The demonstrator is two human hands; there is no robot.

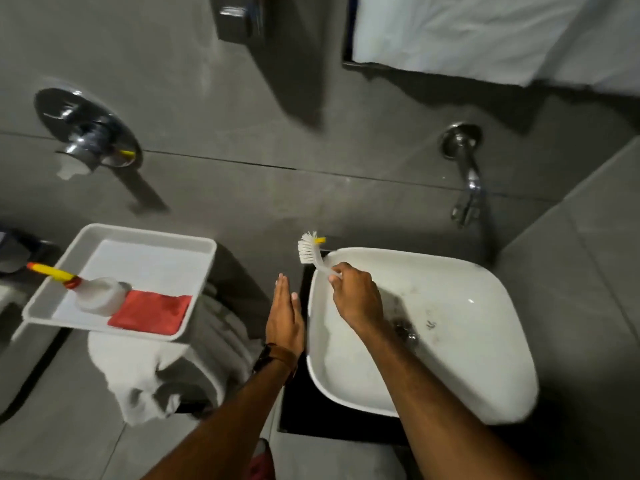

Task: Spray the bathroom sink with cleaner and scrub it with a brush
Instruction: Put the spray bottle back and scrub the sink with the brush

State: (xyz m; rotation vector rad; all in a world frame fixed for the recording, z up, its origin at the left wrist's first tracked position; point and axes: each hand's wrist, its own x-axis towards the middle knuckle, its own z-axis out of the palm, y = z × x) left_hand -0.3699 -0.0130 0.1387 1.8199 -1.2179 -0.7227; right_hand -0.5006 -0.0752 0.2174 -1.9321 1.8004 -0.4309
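Our left hand [284,318] hangs flat, fingers open, beside the sink [450,386]; our right hand [356,296] grips the brush [311,252], bristles raised above the rim.

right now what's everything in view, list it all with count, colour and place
ceramic basin sink: 1, white, lower right on a dark stand
plastic scrub brush: 1, white with a yellow tip, raised over the sink's back left rim
rectangular plastic tray: 1, white, left
squeeze bottle of cleaner: 1, whitish with a yellow and red nozzle, lying in the tray
folded cloth: 1, red, in the tray's near corner, bottle resting on its edge
crumpled towel: 1, white, under the tray
wall spout: 1, chrome, above the sink
round wall valve: 1, chrome, upper left
hanging towel: 1, white, top right
wristband: 1, brown, left wrist
left hand: open, flat, beside the sink
right hand: gripping the brush handle
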